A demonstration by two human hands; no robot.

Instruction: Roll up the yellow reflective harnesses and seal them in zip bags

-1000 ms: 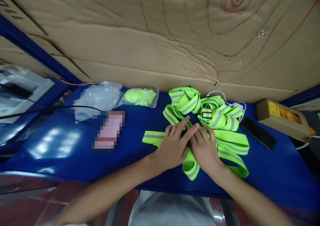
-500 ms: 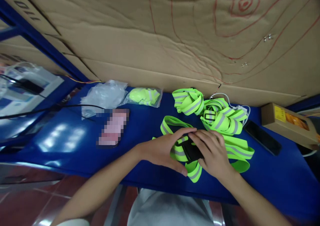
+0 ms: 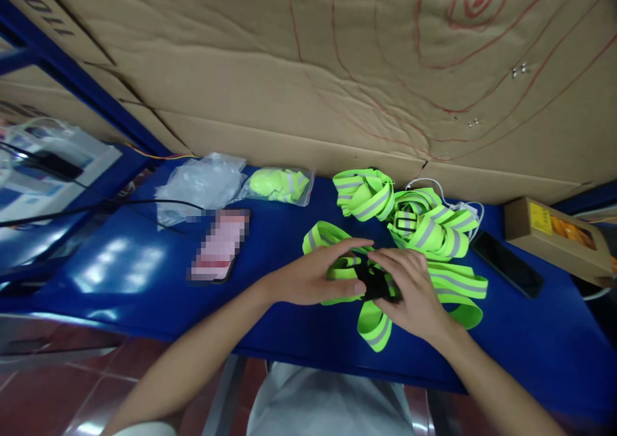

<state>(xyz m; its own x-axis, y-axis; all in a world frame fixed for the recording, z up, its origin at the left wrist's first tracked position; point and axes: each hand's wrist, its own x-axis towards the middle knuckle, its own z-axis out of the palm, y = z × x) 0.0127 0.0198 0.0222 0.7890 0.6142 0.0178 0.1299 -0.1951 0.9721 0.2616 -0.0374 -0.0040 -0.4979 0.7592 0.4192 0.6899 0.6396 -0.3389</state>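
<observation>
A neon-green reflective strap (image 3: 373, 336) with grey stripes lies in loops on the blue table, a black buckle piece (image 3: 369, 285) at its middle. My left hand (image 3: 311, 281) curves round the strap from the left, its thumb against the black piece. From the right, my right hand (image 3: 415, 291) grips the same black piece, its fingers bent over the top. The fingers partly hide this piece, so its exact shape cannot be made out. Loops of strap (image 3: 457, 281) stick out beyond my right hand.
Two bundled reflective straps (image 3: 364, 195) sit at the back, near a white cable (image 3: 436, 185). A black phone (image 3: 508, 265) and a cardboard box (image 3: 554, 240) are on the right. Leftward are a pink-screened phone (image 3: 222, 246), a bagged strap (image 3: 279, 185) and clear plastic bags (image 3: 205, 182).
My left thumb has moved up and in against the black piece, closing the gap between thumb and fingers. The black piece has tilted, and the left strap loop has shifted slightly left.
</observation>
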